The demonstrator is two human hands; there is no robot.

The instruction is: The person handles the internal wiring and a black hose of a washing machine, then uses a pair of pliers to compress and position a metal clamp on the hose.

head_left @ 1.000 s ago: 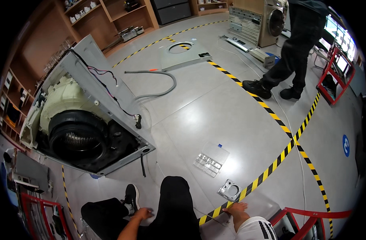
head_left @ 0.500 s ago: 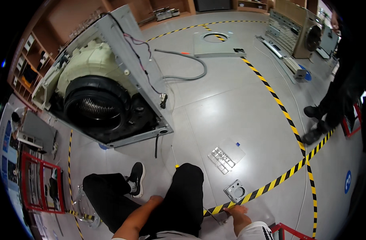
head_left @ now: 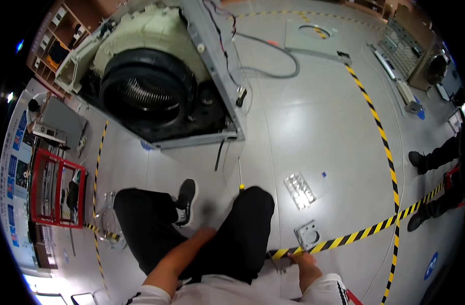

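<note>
My left hand is between my bent legs, by my thigh, its fingers hidden or blurred. My right hand rests at the striped floor tape with fingers apart, just below a square metal plate with a round hole; a thin metal piece lies beside it. A yellow-handled screwdriver is partly visible beyond my knee, and a clear compartment box lies to its right. Ahead on the left stands an opened washing machine with a black rubber door seal.
A grey hose, a flat panel and another appliance are farther off. A person's dark legs are at right. A red-framed rack and another person are at left; a white cable crosses the floor.
My view has tilted and turned, so the washing machine appears higher in it. The person at right appears farther toward the edge. My left hand has moved inward toward my right knee.
</note>
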